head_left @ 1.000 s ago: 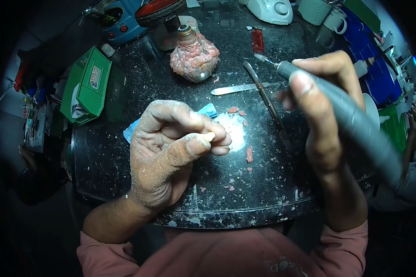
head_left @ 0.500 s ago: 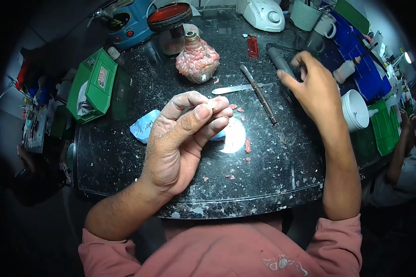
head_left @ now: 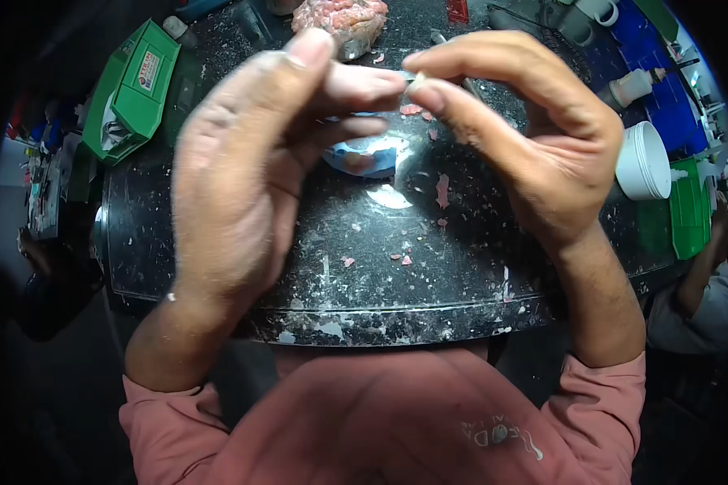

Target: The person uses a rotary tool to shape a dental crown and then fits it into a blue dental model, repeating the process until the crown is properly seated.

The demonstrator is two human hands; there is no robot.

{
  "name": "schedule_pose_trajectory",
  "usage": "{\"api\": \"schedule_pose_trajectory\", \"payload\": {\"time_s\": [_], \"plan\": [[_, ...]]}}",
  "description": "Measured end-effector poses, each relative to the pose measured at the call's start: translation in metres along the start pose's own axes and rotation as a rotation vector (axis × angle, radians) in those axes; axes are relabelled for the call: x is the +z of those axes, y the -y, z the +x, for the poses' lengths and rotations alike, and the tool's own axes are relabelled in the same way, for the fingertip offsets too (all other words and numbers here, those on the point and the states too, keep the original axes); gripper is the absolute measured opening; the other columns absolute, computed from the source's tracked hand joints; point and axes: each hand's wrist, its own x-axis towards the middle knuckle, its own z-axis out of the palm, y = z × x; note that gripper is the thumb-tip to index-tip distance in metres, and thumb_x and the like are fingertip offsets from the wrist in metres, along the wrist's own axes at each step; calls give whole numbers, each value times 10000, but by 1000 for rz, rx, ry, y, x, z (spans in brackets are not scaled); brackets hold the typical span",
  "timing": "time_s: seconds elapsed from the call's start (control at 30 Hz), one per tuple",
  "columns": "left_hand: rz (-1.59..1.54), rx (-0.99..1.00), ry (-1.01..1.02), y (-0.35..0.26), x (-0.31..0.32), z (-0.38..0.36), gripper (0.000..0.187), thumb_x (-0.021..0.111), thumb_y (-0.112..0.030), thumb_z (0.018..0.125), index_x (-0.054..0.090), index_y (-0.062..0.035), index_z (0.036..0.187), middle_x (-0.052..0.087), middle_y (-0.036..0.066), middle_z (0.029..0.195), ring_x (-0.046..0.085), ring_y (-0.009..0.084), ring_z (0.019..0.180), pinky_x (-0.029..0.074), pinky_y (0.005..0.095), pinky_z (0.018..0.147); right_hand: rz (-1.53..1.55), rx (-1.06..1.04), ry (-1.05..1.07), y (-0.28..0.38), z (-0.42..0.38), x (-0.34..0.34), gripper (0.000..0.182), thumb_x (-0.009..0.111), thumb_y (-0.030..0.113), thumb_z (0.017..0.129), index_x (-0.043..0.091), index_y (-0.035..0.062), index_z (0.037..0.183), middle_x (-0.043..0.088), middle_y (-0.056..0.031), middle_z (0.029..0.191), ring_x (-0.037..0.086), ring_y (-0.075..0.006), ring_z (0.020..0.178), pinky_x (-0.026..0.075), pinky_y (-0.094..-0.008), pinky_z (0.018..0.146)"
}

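Above the table, my right hand (head_left: 542,129) pinches a small off-white piece (head_left: 416,82) between thumb and index finger. My left hand (head_left: 239,162), smeared by motion and dusted white, is raised beside it. Its thumb stands away from the other fingers, and the extended index fingertip reaches right up to the small piece. Below the hands lies a blue crumpled sheet (head_left: 366,158), partly covered by the left fingers. Pink flakes (head_left: 442,192) are scattered around it on the speckled black table (head_left: 356,279).
A lumpy pink-coated vessel (head_left: 344,28) stands at the back. Left is a green bin (head_left: 146,97); right are a white tub (head_left: 644,162), a green tray (head_left: 690,214) and a blue bin (head_left: 667,101). Another person's arm (head_left: 704,267) shows at the far right.
My right hand has come from the back right to the middle and now pinches the small piece. My left hand has risen and opened its thumb, and the view has tilted down.
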Motion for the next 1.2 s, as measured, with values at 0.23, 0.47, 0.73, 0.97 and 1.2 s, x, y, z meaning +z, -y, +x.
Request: {"api": "schedule_pose_trajectory", "payload": {"time_s": [0.23,0.47,0.73,0.97,1.2], "plan": [[1116,346,269,-15,-31,6,384,769,-8,656,682,-4,1030,614,112,1105,563,198,1059,426,314,930,-110,311,331,16,-3,10,151,751,19,751,731,26,900,705,-78,831,666,-185,810,502,-371,885],[316,-226,-56,-20,-6,-16,230,697,-60,798,672,56,995,676,145,988,628,204,933,467,302,870,-207,120,257,27,7,9,293,784,9,652,741,49,940,667,-39,836,590,-149,795,459,-500,960],[-59,-392,-15,-9,-13,-16,259,656,-131,843,646,49,1029,668,156,989,636,206,930,481,333,887,-177,139,217,29,1,11,331,803,29,639,739,50,963,645,-38,814,576,-136,779,507,-468,908],[-58,-348,8,-7,-9,-16,303,645,-160,821,622,62,1026,655,170,995,624,216,931,470,355,898,-151,157,209,32,3,12,318,810,33,644,730,24,952,690,-46,857,578,-143,783,534,-422,871],[85,-324,21,-9,-12,-17,370,641,-244,810,626,81,987,642,193,1003,613,251,956,452,369,910,-112,135,157,32,2,12,287,823,33,649,697,28,908,702,-51,873,589,-159,802,533,-410,860]]}}
